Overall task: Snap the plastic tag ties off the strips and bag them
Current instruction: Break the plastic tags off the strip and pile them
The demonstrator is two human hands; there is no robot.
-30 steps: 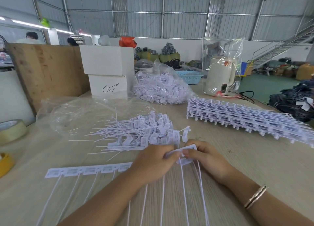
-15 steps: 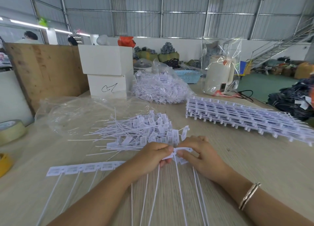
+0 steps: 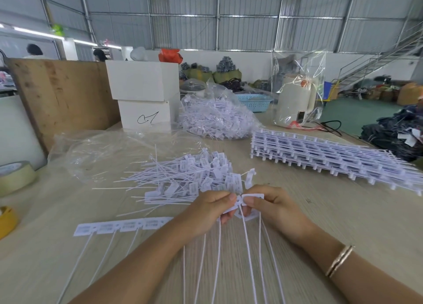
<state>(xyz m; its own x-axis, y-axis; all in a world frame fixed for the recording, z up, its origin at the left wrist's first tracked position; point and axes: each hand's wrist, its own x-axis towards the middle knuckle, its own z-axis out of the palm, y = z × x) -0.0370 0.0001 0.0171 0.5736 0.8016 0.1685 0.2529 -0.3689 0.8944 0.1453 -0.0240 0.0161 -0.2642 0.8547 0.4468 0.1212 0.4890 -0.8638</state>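
Because the tags part at their joints, the left hand [image 3: 206,210] and right hand [image 3: 272,208] each pinch the strip [image 3: 246,206] just above the counter [image 3: 343,212], beside the loose pile [image 3: 194,177], likely to bend it apart.

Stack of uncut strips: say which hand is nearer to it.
Right. The right hand lies just short of the stack of uncut strips, which sits beyond it to the right; the left hand is farther left, by the loose pile.

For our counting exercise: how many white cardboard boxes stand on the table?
2: a larger white cardboard box stacked on a second box bearing a black scribble, at the table's far left. Others may be hidden behind.
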